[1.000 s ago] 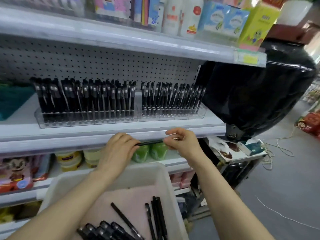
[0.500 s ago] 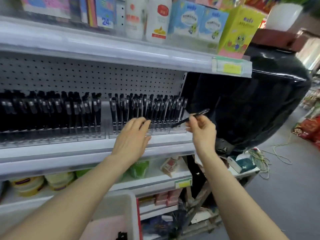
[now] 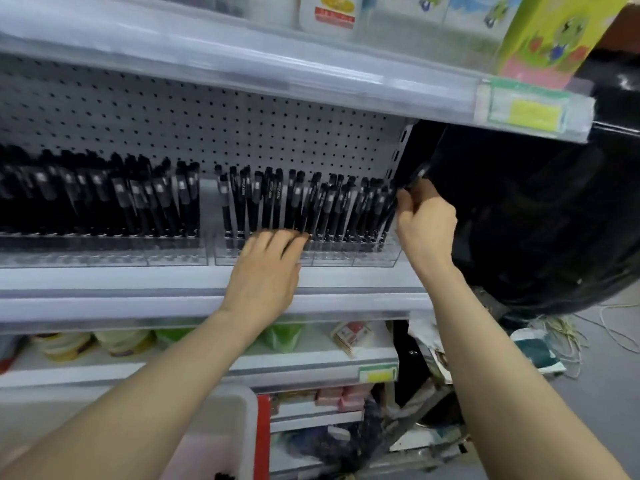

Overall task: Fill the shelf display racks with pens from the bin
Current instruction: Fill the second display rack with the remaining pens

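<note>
Pinches a black pen [image 3: 415, 180] in curled fingers [image 3: 404, 201] of right hand [image 3: 426, 221] at 3 o'clock end of the right rack [image 3: 349, 259], mid-insertion; rests flat, empty left hand [image 3: 265, 271] against rack front. Needs next, seemingly, to guide tip into a free slot; bin [image 3: 227, 410] at 6 o'clock.

A shop: tiered white metal shelves [image 3: 207, 282] with a perforated grey back panel [image 3: 242, 133], yellow price tags [image 3: 530, 112] in clear edge strips, clear plastic racks [image 3: 346, 258] of identical black pens [image 3: 270, 202], and bright boxed goods [image 3: 554, 36] above.
</note>
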Tool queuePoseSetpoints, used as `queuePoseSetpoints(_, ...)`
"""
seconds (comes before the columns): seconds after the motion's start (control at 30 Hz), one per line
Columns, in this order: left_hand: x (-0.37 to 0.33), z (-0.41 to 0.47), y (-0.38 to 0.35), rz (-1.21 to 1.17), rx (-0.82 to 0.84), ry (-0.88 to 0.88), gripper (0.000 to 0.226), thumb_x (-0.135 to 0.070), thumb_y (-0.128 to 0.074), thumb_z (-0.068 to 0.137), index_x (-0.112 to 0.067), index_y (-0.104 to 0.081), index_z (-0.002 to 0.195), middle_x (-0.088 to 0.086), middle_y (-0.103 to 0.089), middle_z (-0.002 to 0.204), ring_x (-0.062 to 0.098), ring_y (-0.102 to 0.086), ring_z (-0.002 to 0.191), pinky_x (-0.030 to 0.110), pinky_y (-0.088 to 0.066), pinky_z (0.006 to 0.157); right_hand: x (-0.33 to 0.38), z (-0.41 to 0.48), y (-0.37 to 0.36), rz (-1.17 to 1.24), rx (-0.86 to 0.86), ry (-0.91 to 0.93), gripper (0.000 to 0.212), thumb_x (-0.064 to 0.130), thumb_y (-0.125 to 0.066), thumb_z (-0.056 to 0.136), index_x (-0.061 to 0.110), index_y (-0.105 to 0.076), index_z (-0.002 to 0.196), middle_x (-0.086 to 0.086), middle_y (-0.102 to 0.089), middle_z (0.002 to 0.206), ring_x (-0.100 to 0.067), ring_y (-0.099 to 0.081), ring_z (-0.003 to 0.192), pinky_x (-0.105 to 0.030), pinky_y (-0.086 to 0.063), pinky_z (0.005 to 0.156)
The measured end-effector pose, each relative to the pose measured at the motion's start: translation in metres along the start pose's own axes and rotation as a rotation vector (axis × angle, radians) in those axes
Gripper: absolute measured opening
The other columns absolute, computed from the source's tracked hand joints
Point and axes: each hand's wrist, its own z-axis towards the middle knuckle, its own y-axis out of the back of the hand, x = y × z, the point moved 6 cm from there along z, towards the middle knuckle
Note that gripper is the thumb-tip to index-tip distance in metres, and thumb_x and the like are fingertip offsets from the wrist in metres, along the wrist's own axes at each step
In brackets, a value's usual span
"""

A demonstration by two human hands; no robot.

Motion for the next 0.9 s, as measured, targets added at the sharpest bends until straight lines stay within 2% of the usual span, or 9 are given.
queuePoseSetpoints(0.13, 0.0, 0.0, 0.0, 0.0, -0.016, 0.012, 0.047, -0.015, -0.063, 0.087, -0.008, -0.054, 0.133, 0.008, -0.057, 0.124, 0.028, -0.051, 0.108, 0.045, -0.043, 0.098, 0.001, -0.001, -0.002, -0.022, 0.007, 0.06, 0.022, 0.02, -0.051, 0.099, 0.003, -0.059, 0.112, -0.015, -0.066, 0.087, -0.033, -0.06, 0.077, -0.029, -0.035, 0.062)
queuePoseSetpoints(0.27, 0.0, 0.0, -0.001, -0.001, -0.041, 0.003, 0.047, -0.012, -0.064, 0.086, -0.007, -0.055, 0.132, 0.008, -0.057, 0.122, 0.028, -0.051, 0.106, 0.044, -0.043, 0.097, -0.006, 0.003, -0.01, 0.01, 0.061, 0.032, 0.022, 0.022, -0.054, 0.099, 0.007, -0.062, 0.112, -0.008, -0.064, 0.083, -0.03, -0.062, 0.073, -0.03, -0.04, 0.062)
queuePoseSetpoints(0.33, 0.0, -0.001, -0.001, -0.009, -0.05, -0.004, 0.047, -0.011, -0.064, 0.086, -0.007, -0.055, 0.132, 0.008, -0.056, 0.122, 0.028, -0.051, 0.105, 0.044, -0.043, 0.096, -0.014, -0.003, -0.019, -0.018, 0.11, 0.019, 0.019, 0.022, -0.055, 0.098, 0.008, -0.064, 0.107, -0.011, -0.065, 0.08, -0.033, -0.063, 0.072, -0.034, -0.047, 0.062)
queuePoseSetpoints(0.43, 0.0, -0.001, 0.0, -0.008, -0.051, -0.003, 0.047, -0.011, -0.063, 0.086, -0.007, -0.055, 0.133, 0.008, -0.056, 0.122, 0.028, -0.05, 0.105, 0.043, -0.043, 0.096, -0.03, -0.015, -0.032, -0.05, 0.191, -0.056, 0.021, 0.024, -0.056, 0.098, 0.008, -0.065, 0.107, -0.017, -0.066, 0.078, -0.035, -0.06, 0.073, -0.035, -0.047, 0.064)
queuePoseSetpoints(0.53, 0.001, -0.001, 0.0, -0.01, -0.044, -0.008, 0.048, -0.011, -0.062, 0.086, -0.006, -0.054, 0.133, 0.008, -0.056, 0.123, 0.028, -0.05, 0.106, 0.043, -0.043, 0.097, -0.033, -0.015, -0.035, -0.019, 0.177, -0.095, 0.021, 0.026, -0.058, 0.096, 0.008, -0.067, 0.103, -0.017, -0.066, 0.077, -0.037, -0.06, 0.076, -0.036, -0.049, 0.068)
queuePoseSetpoints(0.7, -0.001, -0.002, 0.0, -0.007, -0.023, -0.005, 0.05, -0.011, -0.063, 0.086, -0.006, -0.053, 0.134, 0.008, -0.055, 0.124, 0.029, -0.05, 0.107, 0.044, -0.043, 0.1, -0.034, -0.019, -0.036, -0.024, 0.201, -0.17, 0.025, 0.025, -0.057, 0.097, 0.004, -0.068, 0.106, -0.014, -0.062, 0.077, -0.03, -0.056, 0.074, -0.03, -0.039, 0.065)
queuePoseSetpoints(0.8, -0.001, -0.001, 0.003, -0.007, 0.009, -0.012, 0.052, -0.01, -0.064, 0.086, -0.006, -0.052, 0.137, 0.009, -0.054, 0.128, 0.029, -0.049, 0.111, 0.044, -0.042, 0.102, -0.03, -0.023, -0.036, -0.061, 0.247, -0.205, 0.024, 0.02, -0.058, 0.097, 0.003, -0.069, 0.109, -0.017, -0.065, 0.088, -0.031, -0.058, 0.078, -0.032, -0.041, 0.066)
queuePoseSetpoints(0.9, 0.0, -0.005, 0.01, -0.039, 0.054, -0.027, 0.053, -0.012, -0.059, 0.092, -0.008, -0.045, 0.143, 0.01, -0.049, 0.139, 0.029, -0.044, 0.125, 0.042, -0.036, 0.11, -0.021, -0.027, -0.029, -0.112, 0.252, -0.183, 0.021, 0.019, -0.06, 0.095, 0.002, -0.07, 0.103, -0.02, -0.066, 0.101, -0.035, -0.06, 0.087, -0.037, -0.048, 0.075)
